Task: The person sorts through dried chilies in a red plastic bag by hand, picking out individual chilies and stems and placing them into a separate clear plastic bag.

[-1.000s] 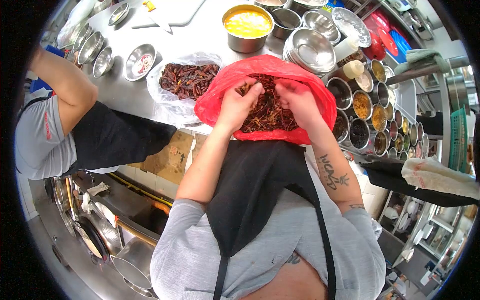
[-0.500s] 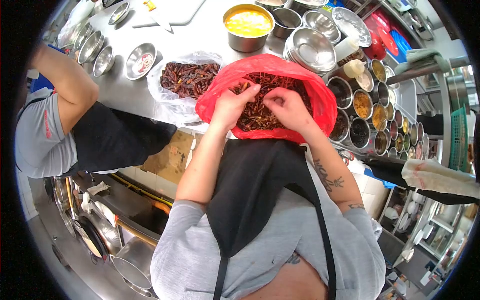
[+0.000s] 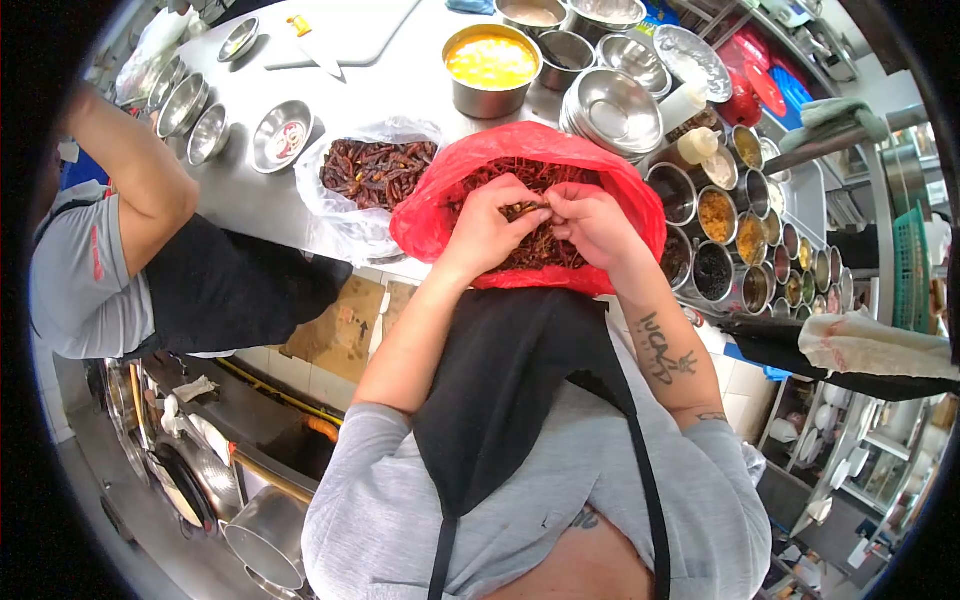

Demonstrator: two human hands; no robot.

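A red plastic bag (image 3: 432, 205) full of dried red chilies (image 3: 555, 248) lies open on the steel counter in front of me. Both my hands are inside it. My left hand (image 3: 490, 228) and my right hand (image 3: 592, 225) meet over the pile and pinch the same dried chili (image 3: 528, 209) between their fingertips. A clear plastic bag (image 3: 345, 215) with more dried chilies (image 3: 378, 168) sits just left of the red bag.
A co-worker in a grey shirt and black apron (image 3: 150, 270) leans on the counter at left. Small steel bowls (image 3: 283, 135), a pot of yellow liquid (image 3: 490, 65), stacked bowls (image 3: 612, 105) and rows of spice tins (image 3: 745, 225) surround the bags.
My hands have drawn together over the pile, from apart to fingertips meeting on one chili. The view shifted slightly.
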